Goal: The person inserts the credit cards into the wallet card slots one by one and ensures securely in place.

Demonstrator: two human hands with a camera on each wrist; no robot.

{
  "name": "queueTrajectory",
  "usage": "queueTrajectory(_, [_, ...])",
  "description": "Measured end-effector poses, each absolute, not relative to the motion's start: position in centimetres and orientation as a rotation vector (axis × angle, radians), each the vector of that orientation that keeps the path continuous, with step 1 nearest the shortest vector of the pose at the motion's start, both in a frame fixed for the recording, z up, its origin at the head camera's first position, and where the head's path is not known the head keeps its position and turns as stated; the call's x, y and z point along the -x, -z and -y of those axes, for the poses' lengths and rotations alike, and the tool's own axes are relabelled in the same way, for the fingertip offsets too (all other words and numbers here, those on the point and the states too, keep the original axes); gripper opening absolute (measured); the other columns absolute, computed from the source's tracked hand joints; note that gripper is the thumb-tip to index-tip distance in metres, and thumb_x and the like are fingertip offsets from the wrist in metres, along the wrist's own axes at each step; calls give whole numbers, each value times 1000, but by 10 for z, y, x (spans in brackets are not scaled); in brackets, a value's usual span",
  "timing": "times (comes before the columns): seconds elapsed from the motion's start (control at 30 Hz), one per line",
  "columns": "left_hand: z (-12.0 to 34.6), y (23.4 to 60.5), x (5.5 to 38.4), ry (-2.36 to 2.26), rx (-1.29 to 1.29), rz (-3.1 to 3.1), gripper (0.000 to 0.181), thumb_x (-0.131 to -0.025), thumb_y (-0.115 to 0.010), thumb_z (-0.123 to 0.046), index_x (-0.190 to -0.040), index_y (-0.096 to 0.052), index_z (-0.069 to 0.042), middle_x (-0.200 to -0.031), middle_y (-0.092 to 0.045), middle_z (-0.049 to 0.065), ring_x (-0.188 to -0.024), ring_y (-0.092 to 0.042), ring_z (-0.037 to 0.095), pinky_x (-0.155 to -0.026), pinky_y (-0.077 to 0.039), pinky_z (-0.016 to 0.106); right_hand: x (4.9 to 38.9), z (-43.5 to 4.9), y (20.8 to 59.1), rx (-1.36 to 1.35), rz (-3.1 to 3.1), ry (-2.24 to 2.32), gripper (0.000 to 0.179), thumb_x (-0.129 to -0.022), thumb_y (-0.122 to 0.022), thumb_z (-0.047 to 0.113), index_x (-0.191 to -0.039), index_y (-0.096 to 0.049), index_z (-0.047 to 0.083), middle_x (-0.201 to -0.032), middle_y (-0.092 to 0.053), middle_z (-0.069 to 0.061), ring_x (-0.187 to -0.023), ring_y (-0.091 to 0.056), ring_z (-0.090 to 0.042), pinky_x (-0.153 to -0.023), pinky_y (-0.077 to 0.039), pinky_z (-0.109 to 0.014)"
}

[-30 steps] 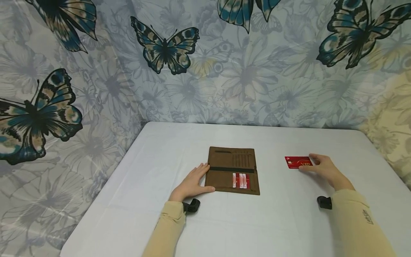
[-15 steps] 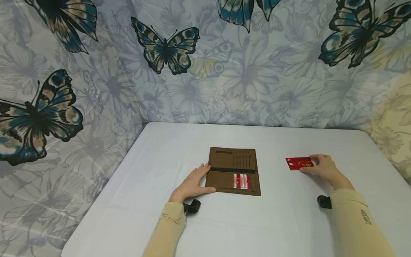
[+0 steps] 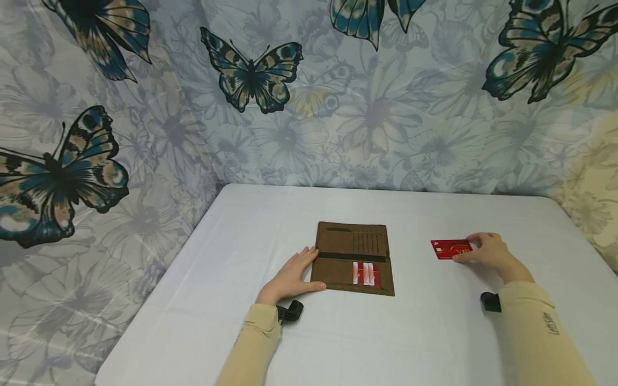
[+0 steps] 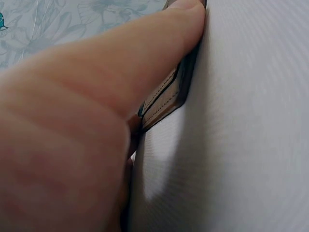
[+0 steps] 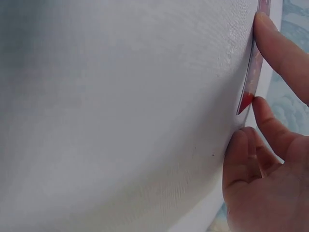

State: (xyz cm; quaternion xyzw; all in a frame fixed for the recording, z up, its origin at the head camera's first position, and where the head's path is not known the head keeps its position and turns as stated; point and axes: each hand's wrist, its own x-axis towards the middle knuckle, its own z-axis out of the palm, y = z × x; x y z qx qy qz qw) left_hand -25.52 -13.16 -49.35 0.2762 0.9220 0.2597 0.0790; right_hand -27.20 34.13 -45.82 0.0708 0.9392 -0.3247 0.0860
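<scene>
A brown wallet (image 3: 352,237) lies unfolded on the table, its slots facing up. In its near half sit several red-and-white cards (image 3: 366,273). My left hand (image 3: 292,276) rests at the wallet's left side, fingers straight and thumb along the near left corner. The left wrist view shows that thumb (image 4: 145,53) large, covering part of the wallet's stitched edge (image 4: 161,104). To the right, my right hand (image 3: 492,257) pinches a red VIP card (image 3: 446,249) at its right end, thumb on the near edge and fingers at the far edge. In the right wrist view the card (image 5: 252,77) is close over the white cloth.
A white cloth covers the table (image 3: 410,338), with rounded far corners. Directly behind it hangs a floral backdrop (image 3: 376,112) with large butterflies. Black cameras sit on both wrists, the left camera (image 3: 291,311) near the table in front of the wallet.
The view has shifted slightly. The red card's left end has come a little toward me in my right hand. My left hand and the wallet stay in place.
</scene>
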Motion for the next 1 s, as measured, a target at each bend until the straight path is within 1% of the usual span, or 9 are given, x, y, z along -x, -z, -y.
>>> queueTrajectory(0.1, [131,495,255,-776,-827,-2754,90,-82,-61,-56,-148,-22,-9,-153,-15,3,-139,-7,15,-112,-5,33,271,-343,459,-232,-2803,983,88,-70,-78,37,-122,-34,-18,-119,-21,-43,-104,-27,-53,-83,-36,-64])
queueTrajectory(0.2, [130,493,254,-787,-824,-2751,90,-81,-62,-55,-148,-22,-9,-153,-16,3,-139,-8,15,-112,-5,33,270,-344,459,-221,-2808,1026,87,-71,-78,34,-122,-31,-20,-114,-28,-39,-101,-32,-50,-81,-38,-61])
queueTrajectory(0.3, [130,491,254,-792,-824,-2750,90,-81,-62,-55,-148,-23,-9,-153,-16,3,-139,-8,16,-112,-6,34,269,-344,459,-196,-2808,1084,86,-72,-78,30,-122,-30,-20,-112,-32,-38,-100,-34,-49,-82,-39,-60])
queueTrajectory(0.47, [130,491,254,-776,-821,-2756,90,-81,-62,-55,-148,-22,-9,-153,-15,3,-139,-8,15,-112,-5,33,267,-342,459,-218,-2770,1213,81,-77,-75,20,-126,-25,-21,-117,-30,-39,-105,-32,-51,-87,-37,-61])
queueTrajectory(0.6, [130,493,254,-773,-821,-2759,91,-81,-62,-56,-148,-22,-9,-153,-15,3,-139,-7,15,-112,-5,33,264,-341,458,-286,-2746,1275,75,-80,-70,13,-128,-21,-19,-121,-29,-40,-109,-31,-51,-86,-40,-59])
queueTrajectory(0.73, [131,495,254,-781,-819,-2751,91,-81,-62,-55,-148,-22,-9,-153,-15,3,-139,-7,15,-112,-5,33,262,-341,456,-315,-2782,1285,66,-82,-67,9,-126,-25,-16,-118,-34,-38,-104,-38,-49,-75,-47,-47])
queueTrajectory(0.83, [131,495,255,-784,-823,-2750,91,-81,-62,-55,-148,-22,-9,-153,-15,3,-139,-7,15,-112,-5,33,260,-342,455,-307,-2828,1278,60,-82,-67,8,-123,-29,-14,-115,-39,-37,-99,-42,-46,-67,-46,-35])
queueTrajectory(0.93, [131,494,255,-782,-830,-2756,90,-81,-62,-55,-148,-22,-8,-153,-15,3,-139,-7,15,-112,-5,33,258,-342,452,-269,-2855,1269,53,-84,-66,12,-119,-33,-13,-112,-44,-37,-94,-46,-44,-60,-45,-28])
queueTrajectory(1.0, [132,494,256,-779,-832,-2759,90,-81,-62,-55,-148,-22,-8,-153,-15,3,-139,-7,14,-112,-5,33,258,-342,451,-231,-2853,1282,49,-87,-65,15,-115,-36,-12,-109,-47,-36,-93,-48,-42,-58,-48,-25])
